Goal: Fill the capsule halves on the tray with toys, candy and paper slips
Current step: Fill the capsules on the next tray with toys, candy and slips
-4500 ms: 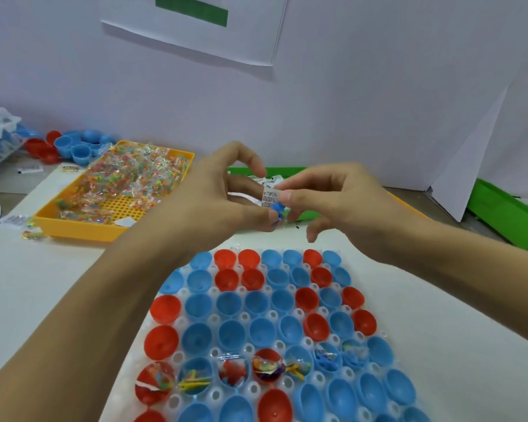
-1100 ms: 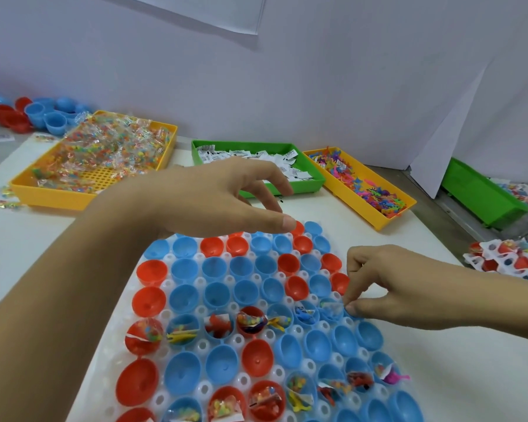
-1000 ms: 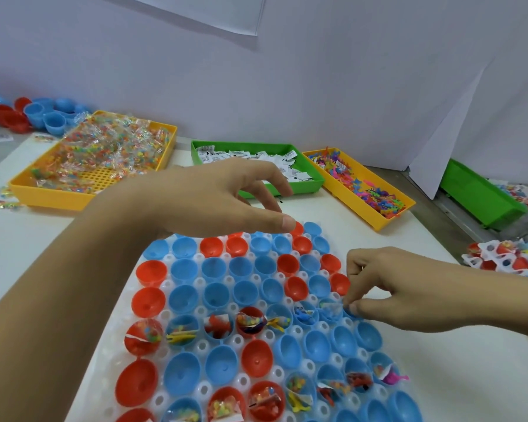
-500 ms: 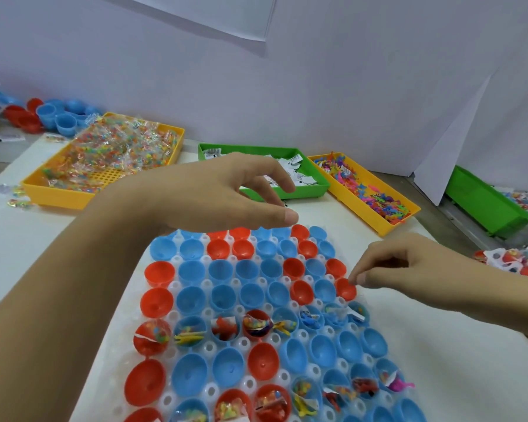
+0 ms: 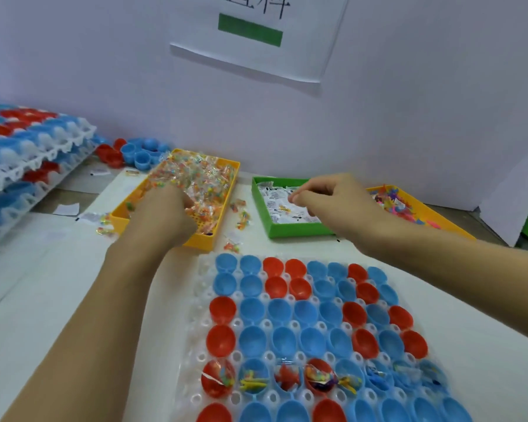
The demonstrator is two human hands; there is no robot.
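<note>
The white capsule tray lies in front of me, holding rows of blue and red halves. One near row holds toys, candy and slips; the rows beyond it are bare. My left hand reaches into the yellow tray of wrapped candy, its fingertips buried in the pile and hidden. My right hand hovers over the green tray of paper slips, thumb and forefinger pinched together on a slip at the pile's surface.
A yellow tray of small coloured toys sits right of the green one. Stacked white trays of capsule halves stand at far left, with loose blue and red halves behind. Stray candies lie between the trays.
Both hands left the capsule tray and moved away from me: the left one into the candy tray, the right one to the paper slips. The camera tilted up and left.
</note>
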